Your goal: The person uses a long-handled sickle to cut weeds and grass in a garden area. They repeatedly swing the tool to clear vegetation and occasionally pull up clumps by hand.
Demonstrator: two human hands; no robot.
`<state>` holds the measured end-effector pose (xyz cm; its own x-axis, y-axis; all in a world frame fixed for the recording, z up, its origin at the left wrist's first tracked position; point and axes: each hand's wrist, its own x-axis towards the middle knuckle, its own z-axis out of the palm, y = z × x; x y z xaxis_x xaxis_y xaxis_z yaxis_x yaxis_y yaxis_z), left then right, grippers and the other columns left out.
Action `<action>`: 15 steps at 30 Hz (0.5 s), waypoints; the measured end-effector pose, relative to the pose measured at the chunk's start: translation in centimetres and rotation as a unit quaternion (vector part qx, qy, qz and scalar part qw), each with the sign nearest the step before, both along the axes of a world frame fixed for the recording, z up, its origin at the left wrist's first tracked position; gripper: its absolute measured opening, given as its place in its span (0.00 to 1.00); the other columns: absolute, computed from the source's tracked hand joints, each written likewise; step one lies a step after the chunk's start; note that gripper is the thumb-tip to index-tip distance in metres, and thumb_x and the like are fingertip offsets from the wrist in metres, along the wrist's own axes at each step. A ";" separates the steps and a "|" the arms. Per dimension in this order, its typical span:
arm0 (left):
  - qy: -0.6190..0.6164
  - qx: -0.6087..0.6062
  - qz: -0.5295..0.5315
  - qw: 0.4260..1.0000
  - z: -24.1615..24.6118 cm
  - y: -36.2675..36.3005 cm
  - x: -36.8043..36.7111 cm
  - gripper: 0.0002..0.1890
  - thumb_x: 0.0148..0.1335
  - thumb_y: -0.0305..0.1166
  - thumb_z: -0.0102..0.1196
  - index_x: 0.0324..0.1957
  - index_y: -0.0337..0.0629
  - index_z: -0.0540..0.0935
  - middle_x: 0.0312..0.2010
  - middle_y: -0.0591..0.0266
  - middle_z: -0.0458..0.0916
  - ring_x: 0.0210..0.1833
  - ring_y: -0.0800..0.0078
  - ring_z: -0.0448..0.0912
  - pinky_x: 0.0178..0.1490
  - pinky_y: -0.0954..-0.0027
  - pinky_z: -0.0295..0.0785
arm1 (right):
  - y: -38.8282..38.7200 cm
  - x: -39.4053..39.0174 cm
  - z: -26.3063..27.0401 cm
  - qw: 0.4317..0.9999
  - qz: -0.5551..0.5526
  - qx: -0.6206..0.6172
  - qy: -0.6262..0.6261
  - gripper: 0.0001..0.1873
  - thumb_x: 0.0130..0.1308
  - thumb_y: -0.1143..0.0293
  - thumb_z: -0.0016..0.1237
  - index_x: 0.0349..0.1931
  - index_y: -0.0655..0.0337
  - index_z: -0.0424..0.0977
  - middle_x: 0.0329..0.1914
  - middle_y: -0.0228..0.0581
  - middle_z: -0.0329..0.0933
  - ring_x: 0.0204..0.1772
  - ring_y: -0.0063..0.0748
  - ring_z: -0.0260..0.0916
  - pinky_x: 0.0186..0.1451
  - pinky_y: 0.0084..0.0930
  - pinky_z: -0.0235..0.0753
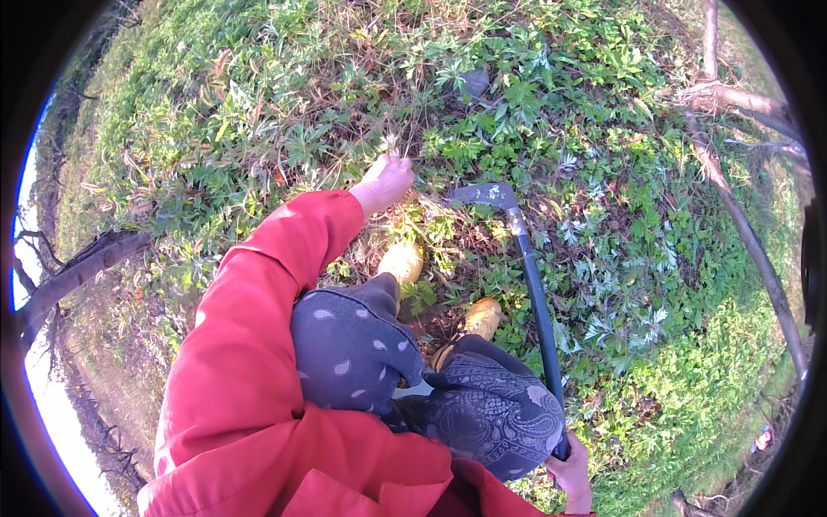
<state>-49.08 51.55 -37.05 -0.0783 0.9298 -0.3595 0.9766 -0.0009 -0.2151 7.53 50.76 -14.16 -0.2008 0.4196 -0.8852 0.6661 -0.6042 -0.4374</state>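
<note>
My left hand [387, 179], at the end of a red sleeve, is closed around a thin tuft of weed stems [389, 143] above the undergrowth. In my right hand [571, 466], low on the right, is the dark handle of a long-handled sickle [541, 310]. Its curved metal blade [484, 194] lies among the plants, to the right of my left hand, with the tip pointing left towards the stems below that hand. The blade's tip is partly lost in the grass.
Leafy weeds [601, 213] cover the ground around my yellow shoes [402, 262]. A grey stone [475, 83] sits among them farther ahead. Bare branches [743, 226] curve down the right side, and a thick branch [97, 262] juts in at the left.
</note>
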 end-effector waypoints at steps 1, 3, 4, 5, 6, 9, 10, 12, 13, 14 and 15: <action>-0.002 0.003 0.018 1.000 0.3 -0.6 -0.3 0.06 0.48 0.27 0.56 0.31 0.43 0.81 0.36 0.57 0.74 0.38 0.60 0.76 0.44 0.58 0.69 | -0.4 -0.4 -0.3 1.000 -0.004 0.018 -0.001 0.18 0.48 0.85 0.56 0.41 0.68 0.69 0.22 0.33 0.73 0.13 0.20 0.65 0.13 0.17 0.63; 0.016 -0.005 0.059 0.998 1.4 -1.5 -1.9 0.07 0.48 0.26 0.56 0.32 0.43 0.81 0.37 0.58 0.75 0.41 0.62 0.76 0.46 0.58 0.68 | -0.1 -1.8 -2.1 0.998 -0.049 0.002 0.042 0.14 0.49 0.82 0.59 0.35 0.66 0.68 0.19 0.28 0.66 0.14 0.17 0.64 0.14 0.18 0.63; 0.020 -0.014 0.084 0.996 2.0 -1.6 -2.7 0.08 0.48 0.26 0.56 0.34 0.43 0.81 0.38 0.58 0.75 0.43 0.63 0.76 0.47 0.59 0.68 | 0.3 -2.9 -3.5 0.996 -0.025 0.061 0.056 0.14 0.49 0.80 0.60 0.33 0.66 0.68 0.20 0.27 0.67 0.18 0.16 0.64 0.20 0.16 0.64; 0.026 -0.029 0.110 0.993 2.5 -1.6 -3.4 0.09 0.49 0.25 0.56 0.35 0.43 0.80 0.39 0.58 0.75 0.45 0.64 0.76 0.47 0.60 0.69 | 0.7 -4.1 -4.9 0.990 -0.007 0.122 0.064 0.14 0.49 0.78 0.61 0.32 0.65 0.68 0.21 0.26 0.67 0.23 0.15 0.64 0.26 0.14 0.64; 0.024 -0.015 0.149 0.988 3.1 -1.5 -4.1 0.10 0.50 0.25 0.56 0.37 0.43 0.79 0.41 0.59 0.75 0.47 0.64 0.76 0.48 0.61 0.69 | 1.4 -5.1 -6.0 0.990 0.004 0.130 0.053 0.14 0.49 0.77 0.62 0.31 0.66 0.67 0.22 0.26 0.66 0.25 0.14 0.63 0.28 0.13 0.63; -0.004 0.039 0.258 0.965 4.4 -1.8 -5.3 0.11 0.49 0.25 0.56 0.37 0.43 0.79 0.42 0.59 0.73 0.48 0.63 0.74 0.49 0.61 0.68 | 4.3 -9.4 -10.0 0.949 0.170 0.265 0.017 0.13 0.51 0.77 0.59 0.31 0.65 0.66 0.19 0.26 0.64 0.22 0.14 0.63 0.25 0.15 0.63; 0.006 0.063 0.254 0.965 4.6 -1.9 -5.3 0.10 0.49 0.25 0.56 0.37 0.43 0.79 0.43 0.60 0.72 0.50 0.63 0.73 0.50 0.60 0.67 | 4.9 -10.6 -10.5 0.959 0.135 0.237 0.077 0.12 0.52 0.78 0.57 0.32 0.64 0.66 0.18 0.26 0.63 0.19 0.16 0.62 0.21 0.16 0.63; 0.027 0.100 0.243 0.965 4.8 -2.4 -4.8 0.10 0.47 0.25 0.56 0.35 0.44 0.80 0.44 0.60 0.71 0.53 0.63 0.70 0.52 0.58 0.66 | 5.5 -14.3 -12.0 0.979 0.058 0.157 0.113 0.11 0.53 0.79 0.53 0.33 0.63 0.64 0.16 0.27 0.62 0.13 0.18 0.61 0.15 0.18 0.62; 0.038 0.065 0.200 0.977 4.7 -2.3 -4.5 0.08 0.47 0.26 0.56 0.33 0.42 0.80 0.54 0.57 0.66 0.61 0.62 0.63 0.57 0.53 0.62 | 5.7 -16.2 -12.7 0.983 0.027 0.129 0.125 0.11 0.54 0.79 0.52 0.34 0.62 0.63 0.15 0.27 0.62 0.10 0.19 0.61 0.12 0.19 0.61; 0.068 0.072 0.131 0.986 4.6 -2.5 -4.0 0.07 0.48 0.27 0.56 0.32 0.42 0.81 0.60 0.56 0.62 0.64 0.61 0.59 0.60 0.51 0.59 | 6.1 -17.6 -13.1 0.986 0.023 0.098 0.133 0.12 0.55 0.79 0.52 0.35 0.63 0.63 0.15 0.27 0.62 0.11 0.19 0.62 0.13 0.19 0.62; 0.098 0.066 0.065 0.991 4.4 -2.5 -3.5 0.07 0.49 0.29 0.56 0.32 0.42 0.81 0.65 0.55 0.57 0.68 0.60 0.56 0.63 0.48 0.56 | 6.3 -18.8 -13.5 0.987 0.039 0.102 0.114 0.11 0.55 0.79 0.51 0.34 0.63 0.62 0.16 0.27 0.62 0.11 0.19 0.62 0.12 0.20 0.62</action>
<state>-52.57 49.05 -32.67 -0.2564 0.9452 -0.2022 0.9061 0.1622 -0.3907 -11.32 57.09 -27.66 -0.4244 0.5599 -0.7117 0.5767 -0.4389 -0.6891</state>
